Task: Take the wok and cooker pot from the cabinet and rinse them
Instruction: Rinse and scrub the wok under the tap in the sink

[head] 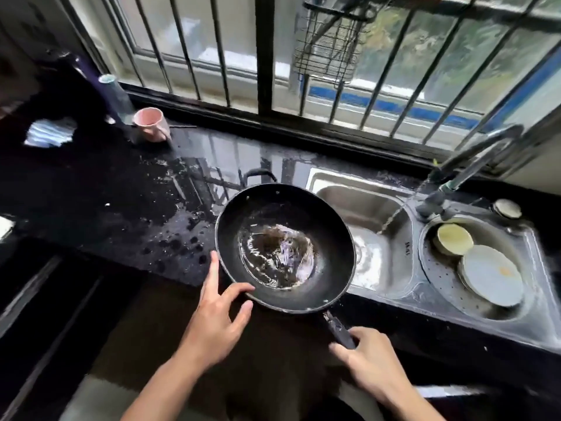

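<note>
A black wok [331, 238] with swirling water in its bottom hangs over the counter's front edge, just left of the steel sink [367, 208]. My right hand [368, 360] is wrapped around its long dark handle [338, 328] at the lower right. My left hand [217, 314] cups the wok's near-left rim, thumb and fingers spread against its outside. A thin stream of water runs from the tap [473, 159] into the left basin. No cooker pot is in view.
Wet black counter [136, 214] stretches left, with a pink mug [151, 124] and a tall bottle [117, 97] at the back. The right basin [437, 268] holds two round plates. A barred window runs along the back.
</note>
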Demonstrator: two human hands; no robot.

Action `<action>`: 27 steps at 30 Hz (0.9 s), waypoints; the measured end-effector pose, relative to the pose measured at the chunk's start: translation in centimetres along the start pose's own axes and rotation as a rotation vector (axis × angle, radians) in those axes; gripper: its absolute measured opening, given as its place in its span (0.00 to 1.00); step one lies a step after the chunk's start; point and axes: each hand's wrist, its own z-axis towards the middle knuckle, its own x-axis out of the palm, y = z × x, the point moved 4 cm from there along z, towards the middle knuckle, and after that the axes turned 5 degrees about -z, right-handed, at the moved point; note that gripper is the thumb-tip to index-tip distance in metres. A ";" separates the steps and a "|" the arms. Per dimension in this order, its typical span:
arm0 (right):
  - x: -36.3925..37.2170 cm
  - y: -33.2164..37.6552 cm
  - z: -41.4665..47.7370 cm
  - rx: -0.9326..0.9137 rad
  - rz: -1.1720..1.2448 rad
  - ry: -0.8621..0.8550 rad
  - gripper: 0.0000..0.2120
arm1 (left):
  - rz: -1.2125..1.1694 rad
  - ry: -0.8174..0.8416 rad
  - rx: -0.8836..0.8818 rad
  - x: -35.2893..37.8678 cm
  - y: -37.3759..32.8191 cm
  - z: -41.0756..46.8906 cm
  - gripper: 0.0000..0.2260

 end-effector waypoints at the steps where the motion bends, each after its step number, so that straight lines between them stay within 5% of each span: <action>1: -0.1 -0.1 0.2 0.000 0.023 0.003 0.20 | 0.004 0.019 0.043 -0.1 -0.6 1.1 0.10; 12: -2.0 -3.6 5.8 0.033 0.325 0.195 0.18 | 0.073 0.163 0.217 3.1 -8.5 13.0 0.16; 27: -2.2 -2.3 7.4 0.169 1.041 0.514 0.18 | 0.165 0.287 0.499 6.1 -15.6 22.1 0.26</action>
